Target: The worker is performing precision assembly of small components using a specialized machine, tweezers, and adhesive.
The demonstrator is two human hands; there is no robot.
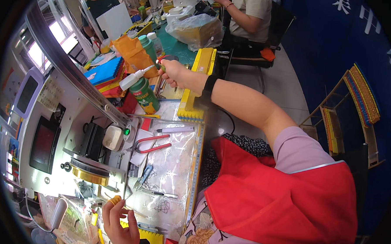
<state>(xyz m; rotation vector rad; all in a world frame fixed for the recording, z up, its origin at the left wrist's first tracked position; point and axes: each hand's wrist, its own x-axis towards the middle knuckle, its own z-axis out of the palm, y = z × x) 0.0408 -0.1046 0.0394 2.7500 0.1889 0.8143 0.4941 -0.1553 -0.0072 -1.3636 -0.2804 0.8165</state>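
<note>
My right hand (175,73) is stretched far forward over the bench, closed around a small red-handled tool (162,59); I cannot tell what kind of tool it is. Just left of it stands a green bottle (145,95) with a white nozzle (132,80). My left hand (120,225) is low at the near edge, its fingertips pinching a small orange piece (114,200). Between the hands, on a clear plastic mat (176,156), lie red-handled pliers (151,144), blue snips (143,175), tweezers (159,193) and a white pen (175,130).
A grey machine (69,112) with a dark screen (44,143) and a brass-coloured ring (88,175) fills the left. A yellow rack (198,78) lies along the bench's right edge. Farther off are an orange bag (133,54), a plastic bag (196,30) and two seated people (248,13).
</note>
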